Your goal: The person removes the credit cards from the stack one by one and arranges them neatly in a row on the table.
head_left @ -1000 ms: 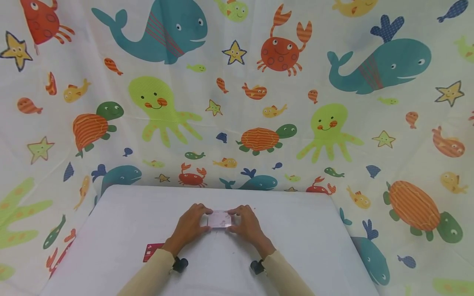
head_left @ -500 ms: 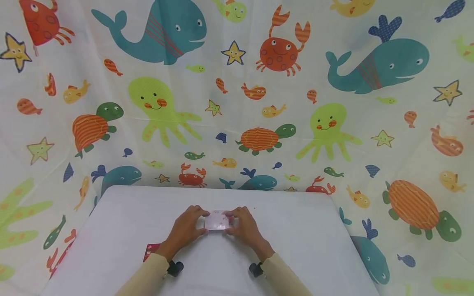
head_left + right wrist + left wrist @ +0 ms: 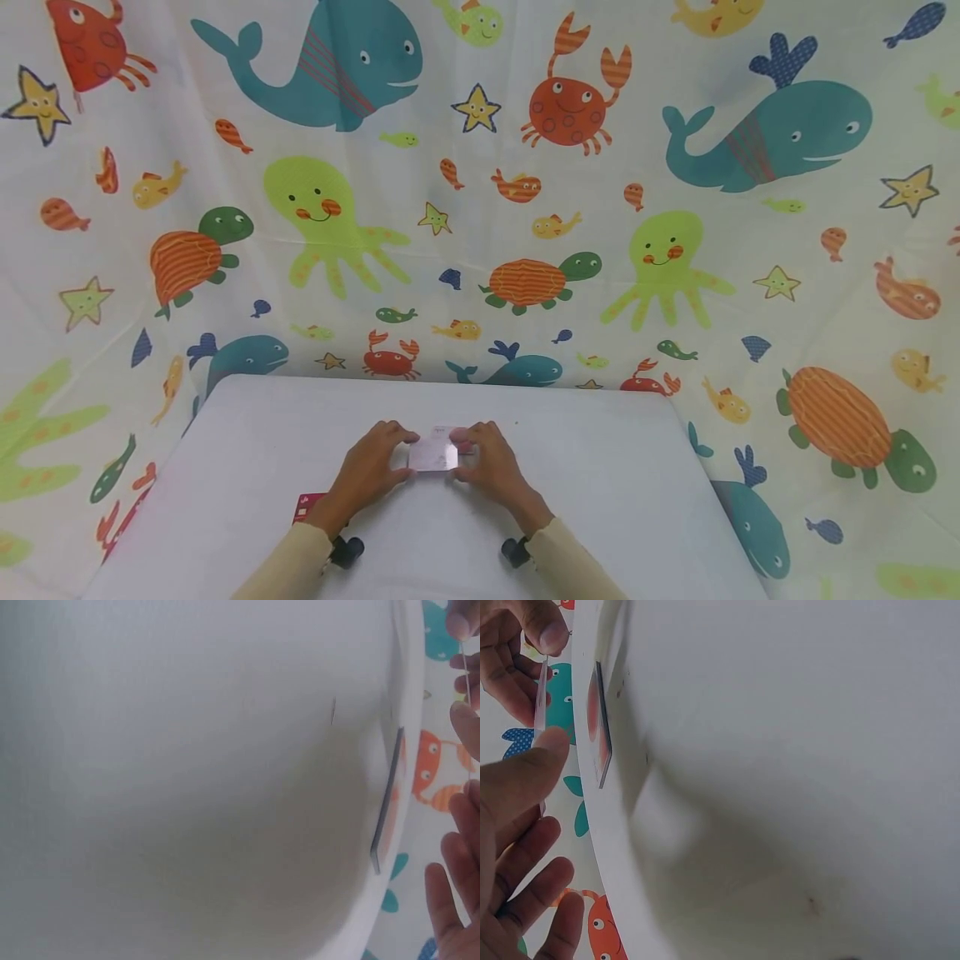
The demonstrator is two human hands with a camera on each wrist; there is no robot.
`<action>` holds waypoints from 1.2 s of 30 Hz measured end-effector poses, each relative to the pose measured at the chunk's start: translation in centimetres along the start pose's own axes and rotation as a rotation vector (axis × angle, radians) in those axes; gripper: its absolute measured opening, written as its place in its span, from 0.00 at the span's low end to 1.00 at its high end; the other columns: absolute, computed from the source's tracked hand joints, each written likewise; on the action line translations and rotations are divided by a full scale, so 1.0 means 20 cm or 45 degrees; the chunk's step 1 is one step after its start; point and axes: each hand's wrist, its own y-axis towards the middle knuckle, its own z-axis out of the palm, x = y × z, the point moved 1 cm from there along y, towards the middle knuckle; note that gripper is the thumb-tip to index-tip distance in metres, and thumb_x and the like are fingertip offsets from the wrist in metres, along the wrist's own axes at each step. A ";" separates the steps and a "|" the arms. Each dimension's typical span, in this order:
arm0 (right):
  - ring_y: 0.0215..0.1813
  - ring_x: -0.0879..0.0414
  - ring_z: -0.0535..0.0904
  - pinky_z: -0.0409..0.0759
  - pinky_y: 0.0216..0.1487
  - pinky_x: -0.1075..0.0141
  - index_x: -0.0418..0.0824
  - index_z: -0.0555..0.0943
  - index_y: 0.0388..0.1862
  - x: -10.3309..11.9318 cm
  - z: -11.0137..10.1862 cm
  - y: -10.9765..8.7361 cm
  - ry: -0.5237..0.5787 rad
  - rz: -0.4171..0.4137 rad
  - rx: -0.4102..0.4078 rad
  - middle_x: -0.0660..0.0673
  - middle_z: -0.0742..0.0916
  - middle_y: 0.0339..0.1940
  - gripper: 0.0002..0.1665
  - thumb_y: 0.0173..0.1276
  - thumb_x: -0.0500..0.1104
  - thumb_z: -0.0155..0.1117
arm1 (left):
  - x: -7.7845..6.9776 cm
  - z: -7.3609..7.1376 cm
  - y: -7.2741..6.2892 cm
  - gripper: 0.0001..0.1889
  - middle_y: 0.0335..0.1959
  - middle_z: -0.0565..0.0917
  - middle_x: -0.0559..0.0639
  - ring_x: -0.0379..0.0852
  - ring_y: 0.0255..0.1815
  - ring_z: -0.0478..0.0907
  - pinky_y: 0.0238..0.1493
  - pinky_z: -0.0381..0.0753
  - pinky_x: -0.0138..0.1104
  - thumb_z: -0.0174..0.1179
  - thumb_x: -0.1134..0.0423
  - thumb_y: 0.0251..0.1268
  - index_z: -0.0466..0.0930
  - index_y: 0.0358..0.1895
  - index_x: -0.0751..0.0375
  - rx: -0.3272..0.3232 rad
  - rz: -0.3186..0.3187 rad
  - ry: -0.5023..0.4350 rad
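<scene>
Both hands hold a thin, pale pinkish card (image 3: 432,457) by its two ends in the middle of the table. My left hand (image 3: 375,462) pinches its left end between thumb and fingers. At the right end, my right hand (image 3: 491,471) does the same. Seen edge-on, the held card (image 3: 541,694) is a thin sheet in the left wrist view, raised above the table. Underneath lies a flat rectangular piece (image 3: 600,727) with a dark edge and reddish print, also visible as a dark-edged piece (image 3: 388,802) in the right wrist view; the held card and right fingers partly cover it from above.
A red card (image 3: 307,505) with white marks lies on the white table (image 3: 600,483), partly behind the left forearm. A curtain (image 3: 465,250) printed with sea animals hangs behind the table's far edge.
Both hands have drawn the pale card slightly toward the person and to the left. More of the flat piece behind it now shows. The red card stays where it was.
</scene>
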 end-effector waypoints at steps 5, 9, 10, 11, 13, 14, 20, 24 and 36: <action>0.58 0.59 0.77 0.83 0.69 0.58 0.55 0.86 0.64 0.02 0.02 -0.01 0.002 0.009 0.012 0.54 0.86 0.58 0.32 0.60 0.51 0.85 | 0.01 -0.02 -0.03 0.29 0.53 0.87 0.47 0.50 0.61 0.83 0.67 0.84 0.51 0.85 0.56 0.50 0.88 0.59 0.47 0.020 -0.011 -0.007; 0.59 0.59 0.77 0.83 0.69 0.57 0.55 0.86 0.64 0.04 0.03 -0.03 0.016 -0.005 0.004 0.54 0.85 0.59 0.32 0.60 0.51 0.85 | 0.02 -0.04 -0.05 0.29 0.54 0.87 0.46 0.49 0.60 0.83 0.66 0.85 0.51 0.85 0.55 0.50 0.88 0.59 0.47 0.040 -0.012 -0.004; 0.60 0.59 0.77 0.83 0.69 0.57 0.55 0.86 0.64 0.04 0.03 -0.03 0.018 -0.010 0.001 0.54 0.85 0.60 0.32 0.61 0.51 0.85 | 0.02 -0.04 -0.05 0.29 0.54 0.87 0.46 0.48 0.59 0.83 0.66 0.85 0.50 0.85 0.55 0.49 0.88 0.59 0.47 0.041 -0.011 -0.002; 0.61 0.58 0.77 0.83 0.69 0.56 0.54 0.86 0.64 0.05 0.04 -0.03 0.016 -0.020 -0.004 0.54 0.85 0.61 0.32 0.61 0.50 0.85 | 0.02 -0.05 -0.05 0.29 0.54 0.88 0.45 0.48 0.59 0.83 0.66 0.85 0.50 0.86 0.55 0.49 0.88 0.58 0.47 0.043 -0.009 -0.001; 0.61 0.58 0.77 0.83 0.69 0.57 0.55 0.86 0.64 0.05 0.04 -0.04 0.015 -0.029 -0.011 0.54 0.85 0.61 0.31 0.61 0.50 0.85 | 0.02 -0.06 -0.06 0.29 0.54 0.88 0.46 0.47 0.59 0.83 0.65 0.86 0.49 0.86 0.55 0.49 0.88 0.58 0.47 0.040 -0.004 -0.002; 0.62 0.58 0.77 0.83 0.69 0.58 0.55 0.86 0.64 0.06 0.04 -0.04 0.012 -0.034 -0.011 0.54 0.85 0.62 0.31 0.61 0.50 0.85 | 0.02 -0.07 -0.06 0.29 0.53 0.88 0.46 0.47 0.58 0.83 0.65 0.86 0.49 0.86 0.55 0.49 0.89 0.58 0.48 0.038 -0.002 -0.005; 0.65 0.58 0.76 0.82 0.71 0.55 0.59 0.85 0.65 0.07 0.06 -0.05 0.032 -0.035 0.010 0.56 0.83 0.64 0.33 0.60 0.49 0.85 | 0.03 -0.09 -0.09 0.29 0.53 0.87 0.45 0.46 0.58 0.83 0.64 0.86 0.48 0.86 0.55 0.48 0.89 0.58 0.46 0.050 -0.015 0.011; 0.66 0.56 0.75 0.82 0.71 0.53 0.58 0.85 0.65 0.08 0.07 -0.06 0.010 -0.022 0.017 0.54 0.83 0.65 0.34 0.60 0.50 0.86 | 0.04 -0.09 -0.10 0.29 0.53 0.87 0.44 0.46 0.58 0.83 0.64 0.86 0.48 0.86 0.54 0.47 0.89 0.57 0.45 0.062 -0.018 0.015; 0.66 0.57 0.77 0.83 0.69 0.53 0.58 0.85 0.63 0.09 0.12 -0.09 -0.003 0.016 0.037 0.55 0.84 0.63 0.33 0.58 0.52 0.87 | 0.07 -0.09 -0.15 0.29 0.48 0.87 0.40 0.43 0.55 0.82 0.62 0.87 0.45 0.87 0.53 0.45 0.90 0.55 0.45 0.081 -0.033 0.014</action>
